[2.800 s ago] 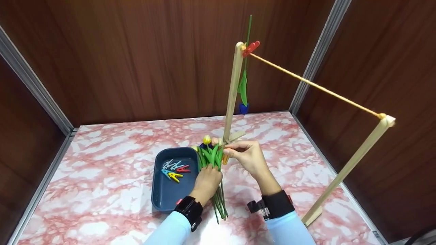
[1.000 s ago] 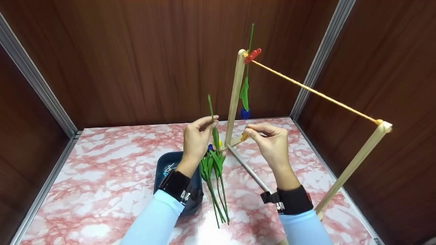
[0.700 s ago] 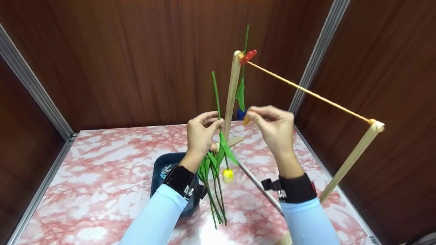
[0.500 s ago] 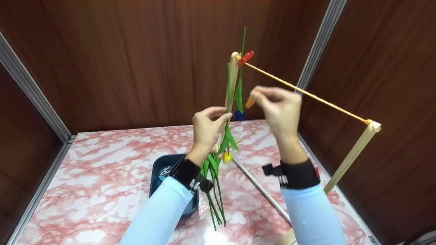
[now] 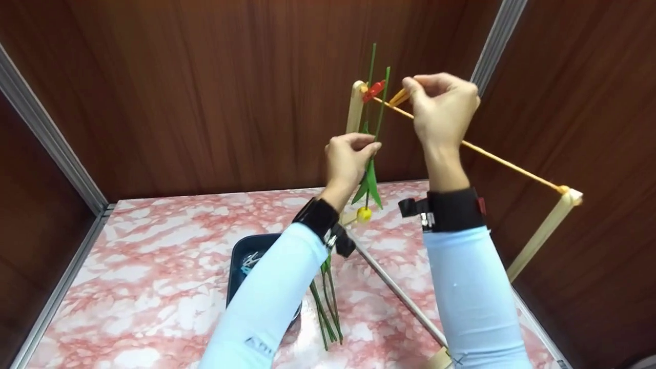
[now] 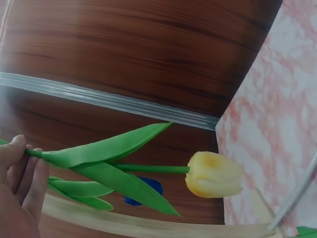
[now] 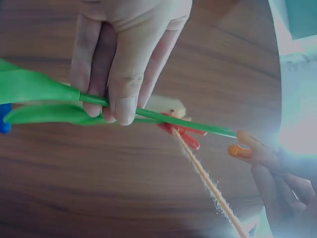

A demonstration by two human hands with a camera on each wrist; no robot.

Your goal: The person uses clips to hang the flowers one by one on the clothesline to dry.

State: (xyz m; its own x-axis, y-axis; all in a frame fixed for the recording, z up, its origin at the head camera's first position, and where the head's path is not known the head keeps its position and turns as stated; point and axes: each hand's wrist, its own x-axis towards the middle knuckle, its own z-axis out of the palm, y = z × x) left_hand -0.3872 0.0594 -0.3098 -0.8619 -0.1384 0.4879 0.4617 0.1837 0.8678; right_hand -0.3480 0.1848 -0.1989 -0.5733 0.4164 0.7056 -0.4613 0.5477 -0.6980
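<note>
Tulip point(image 5: 372, 179), yellow-headed and green-leaved, hangs head-down, pinched in my left hand point(image 5: 350, 158), its steep stem point(image 5: 381, 114) just left of the orange plastic clothespin point(image 5: 400, 97) my right hand point(image 5: 445, 110) pinches near the fuzzy orange cord point(image 5: 507, 164).

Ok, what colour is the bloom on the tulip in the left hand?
Pale yellow; the bloom shows best in the left wrist view.

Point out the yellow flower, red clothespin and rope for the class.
Yellow flower point(image 6: 215, 174), left wrist view: middle of the bloom.
Red clothespin point(image 5: 374, 90), head view: middle of its body.
Rope point(image 7: 208, 181), right wrist view: middle of the visible stretch.
</note>
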